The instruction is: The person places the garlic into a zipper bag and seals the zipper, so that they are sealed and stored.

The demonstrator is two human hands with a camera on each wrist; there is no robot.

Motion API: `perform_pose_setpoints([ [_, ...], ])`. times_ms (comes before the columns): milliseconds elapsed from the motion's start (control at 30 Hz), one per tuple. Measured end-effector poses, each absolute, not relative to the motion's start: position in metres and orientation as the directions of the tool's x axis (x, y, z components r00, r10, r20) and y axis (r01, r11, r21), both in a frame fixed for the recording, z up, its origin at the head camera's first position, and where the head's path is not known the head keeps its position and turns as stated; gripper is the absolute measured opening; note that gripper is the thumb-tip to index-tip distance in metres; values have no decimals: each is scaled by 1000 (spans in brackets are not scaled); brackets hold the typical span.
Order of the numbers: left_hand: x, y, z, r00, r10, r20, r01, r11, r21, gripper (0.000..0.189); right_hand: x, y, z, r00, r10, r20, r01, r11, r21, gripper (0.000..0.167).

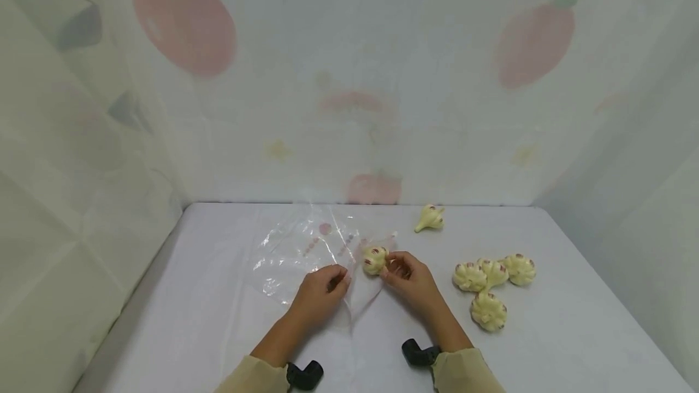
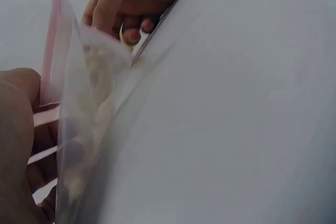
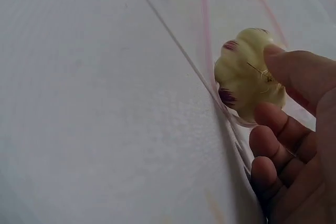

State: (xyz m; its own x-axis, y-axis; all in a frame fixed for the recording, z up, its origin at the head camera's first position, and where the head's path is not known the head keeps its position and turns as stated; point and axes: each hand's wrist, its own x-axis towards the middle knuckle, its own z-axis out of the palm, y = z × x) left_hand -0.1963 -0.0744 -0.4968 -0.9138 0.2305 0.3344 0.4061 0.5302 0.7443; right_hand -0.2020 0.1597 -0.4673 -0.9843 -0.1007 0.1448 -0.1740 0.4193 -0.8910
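A clear plastic bag (image 1: 284, 253) with a pink-edged mouth lies across the middle of the table. My left hand (image 1: 322, 293) pinches one side of that mouth; in the left wrist view the pink strip (image 2: 52, 45) rises by the thumb. Between thumb and fingers of my right hand (image 1: 413, 281) is a garlic bulb (image 1: 374, 261), cream with purple streaks. The right wrist view has this garlic bulb (image 3: 244, 77) at the bag's opening, within the pink edges. Through the film in the left wrist view, the contents look blurred.
Several garlic bulbs (image 1: 488, 311) lie in a cluster to the right of my right hand. Another garlic bulb (image 1: 430, 218) rests near the table's back edge. Fabric walls with printed fruit (image 1: 185, 23) stand behind and at both sides of the white table (image 1: 568, 320).
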Motion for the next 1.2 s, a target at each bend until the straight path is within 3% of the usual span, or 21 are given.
perform_pose_setpoints([
  [100, -195, -70, -497, -825, 312, 472, 560, 565, 606, 5, -211, 161, -486, -985, -87, 150, -173, 423, -890, 30],
  [167, -194, -69, -497, -794, 352, 497, 602, 569, 559, 6, -213, 160, -495, -979, -112, 173, -206, 465, -861, 29],
  [367, -192, -71, -498, -823, 340, 455, 567, 552, 612, 3, -207, 153, -493, -909, -304, 286, -414, 570, -709, 36],
  [633, -191, -73, -496, -758, 381, 530, 646, 550, 529, 5, -205, 145, -490, -895, -357, 270, -441, 603, -665, 38],
  [767, -189, -72, -492, -763, 411, 499, 645, 541, 540, 7, -203, 140, -487, -882, -381, 277, -463, 596, -657, 34],
  [867, -191, -70, -490, -776, 393, 494, 630, 527, 570, 8, -208, 143, -483, -914, -256, 315, -406, 589, -699, 25],
  [1000, -197, -66, -492, -790, 350, 504, 612, 510, 604, 11, -236, 162, -467, -932, 70, 356, -266, 537, -800, 18],
  [1100, -201, -62, -495, -795, 331, 508, 605, 491, 627, 14, -271, 184, -447, -930, 206, 305, -133, 584, -801, 30],
  [1200, -203, -56, -499, -791, 322, 520, 611, 469, 638, 15, -302, 210, -433, -961, 212, 180, 31, 723, -690, 46],
])
